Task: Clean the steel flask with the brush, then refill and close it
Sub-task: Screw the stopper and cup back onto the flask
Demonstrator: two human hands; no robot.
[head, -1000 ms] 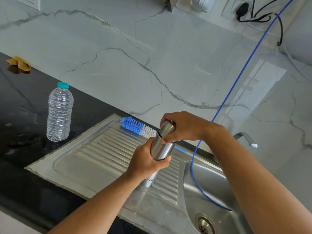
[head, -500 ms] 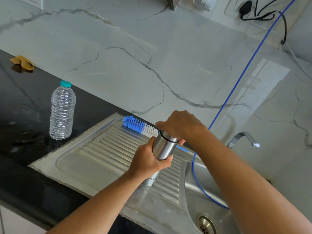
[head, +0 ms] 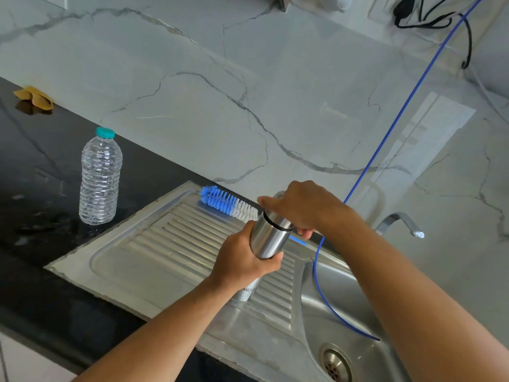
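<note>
Left hand (head: 242,263) is gripping the steel flask (head: 268,238) mid-frame, tilting upper right; right hand (head: 300,208), fingers curled on its cap, is sitting nearer the bottle brush (head: 228,203) behind.

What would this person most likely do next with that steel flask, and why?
Probably lift the cap clear and reach for the brush. The left hand grips the flask over the draining board, the right hand covers its top, and the brush lies unused behind.
</note>
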